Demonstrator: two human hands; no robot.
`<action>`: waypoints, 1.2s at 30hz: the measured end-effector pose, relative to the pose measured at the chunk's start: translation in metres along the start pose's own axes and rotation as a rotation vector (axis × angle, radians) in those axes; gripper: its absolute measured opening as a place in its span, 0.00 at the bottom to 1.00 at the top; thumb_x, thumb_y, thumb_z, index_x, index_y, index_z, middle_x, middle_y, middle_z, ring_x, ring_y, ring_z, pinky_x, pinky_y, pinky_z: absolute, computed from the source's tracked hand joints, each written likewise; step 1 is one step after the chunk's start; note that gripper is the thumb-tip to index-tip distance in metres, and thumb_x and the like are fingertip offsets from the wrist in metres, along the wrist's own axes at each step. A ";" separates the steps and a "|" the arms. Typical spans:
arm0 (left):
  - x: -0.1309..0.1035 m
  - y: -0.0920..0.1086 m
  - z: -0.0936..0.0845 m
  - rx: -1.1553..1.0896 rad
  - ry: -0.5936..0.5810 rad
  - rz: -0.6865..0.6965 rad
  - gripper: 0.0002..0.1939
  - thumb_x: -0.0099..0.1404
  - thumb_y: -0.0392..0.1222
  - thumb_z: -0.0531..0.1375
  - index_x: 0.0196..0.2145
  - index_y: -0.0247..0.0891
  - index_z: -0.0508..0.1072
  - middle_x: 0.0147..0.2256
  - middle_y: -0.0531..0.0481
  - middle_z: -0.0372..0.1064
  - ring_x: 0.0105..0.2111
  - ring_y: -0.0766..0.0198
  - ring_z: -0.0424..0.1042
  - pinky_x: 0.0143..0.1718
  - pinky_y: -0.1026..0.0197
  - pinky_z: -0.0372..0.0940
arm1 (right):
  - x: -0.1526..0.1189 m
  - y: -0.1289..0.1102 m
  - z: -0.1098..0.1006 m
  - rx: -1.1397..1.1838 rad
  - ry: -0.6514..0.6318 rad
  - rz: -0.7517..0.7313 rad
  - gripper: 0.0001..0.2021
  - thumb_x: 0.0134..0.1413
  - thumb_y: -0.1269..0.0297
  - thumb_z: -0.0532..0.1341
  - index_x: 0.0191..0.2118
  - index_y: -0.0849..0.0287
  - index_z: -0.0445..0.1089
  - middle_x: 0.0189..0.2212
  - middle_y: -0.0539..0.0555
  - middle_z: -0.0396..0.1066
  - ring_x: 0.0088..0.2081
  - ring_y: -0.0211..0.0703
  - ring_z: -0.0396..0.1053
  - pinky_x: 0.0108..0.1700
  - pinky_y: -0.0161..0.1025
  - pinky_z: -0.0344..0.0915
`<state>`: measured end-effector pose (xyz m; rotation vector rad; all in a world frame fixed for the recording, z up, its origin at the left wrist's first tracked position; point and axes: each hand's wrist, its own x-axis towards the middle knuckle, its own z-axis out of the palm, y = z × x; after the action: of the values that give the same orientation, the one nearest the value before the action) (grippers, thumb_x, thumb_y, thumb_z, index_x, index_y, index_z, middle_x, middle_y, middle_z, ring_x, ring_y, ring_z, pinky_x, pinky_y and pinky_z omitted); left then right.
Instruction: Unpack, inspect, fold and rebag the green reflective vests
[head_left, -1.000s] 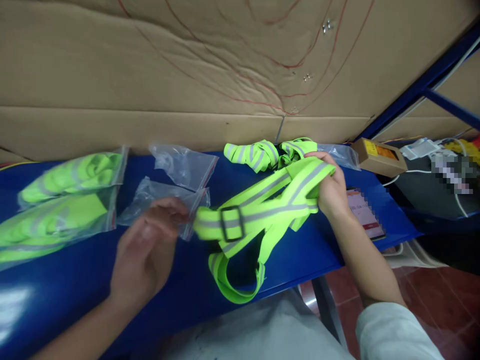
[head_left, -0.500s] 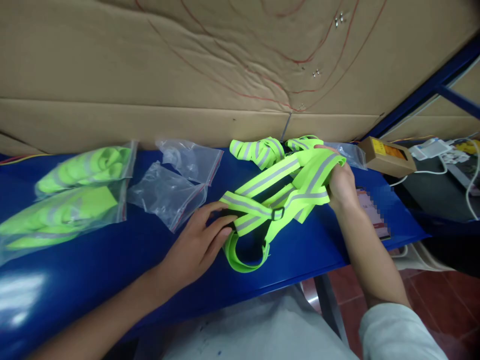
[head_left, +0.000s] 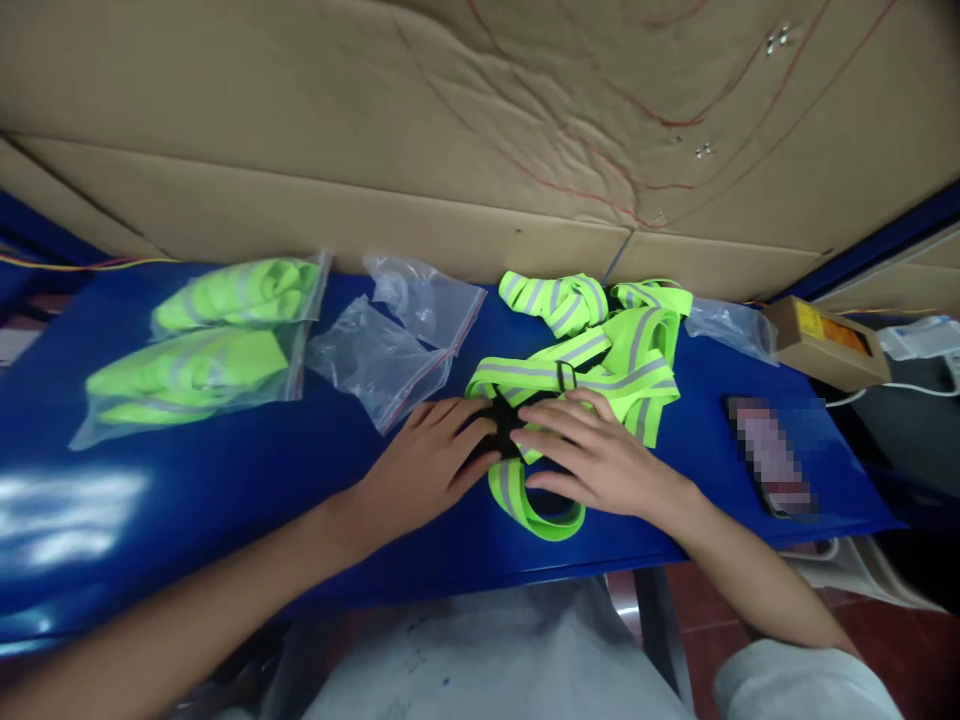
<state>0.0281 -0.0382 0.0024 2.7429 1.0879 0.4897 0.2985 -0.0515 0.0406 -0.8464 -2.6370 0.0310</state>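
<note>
A tangle of neon-yellow straps with grey stripes lies on the blue table, with a black buckle on one strap. My left hand rests at the left edge of a black patch joined to the straps, its fingers apart. From the right, my right hand lies over the same black piece and straps, fingers spread. A strap loop curls below the hands, toward the table's front edge. Whether the fingertips pinch any fabric is not clear.
Two bagged strap bundles lie at the left. Clear plastic bags are beside them. A rolled strap sits near the cardboard wall. At the right are another bag, a small cardboard box and a phone.
My right hand has let go of the straps' far right end and moved left and nearer, beside my left hand. The straps lie lower, and the view has shifted left.
</note>
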 end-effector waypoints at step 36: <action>-0.002 0.003 -0.006 0.049 -0.076 0.193 0.22 0.73 0.49 0.61 0.60 0.41 0.70 0.48 0.45 0.68 0.45 0.54 0.66 0.44 0.53 0.57 | 0.002 -0.024 0.006 0.241 -0.142 0.070 0.19 0.60 0.46 0.67 0.41 0.58 0.68 0.39 0.55 0.73 0.42 0.49 0.69 0.52 0.50 0.62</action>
<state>0.0265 -0.0411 0.0085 2.8991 0.8333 0.3833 0.2811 -0.0696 0.0384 -0.8800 -2.6608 0.4332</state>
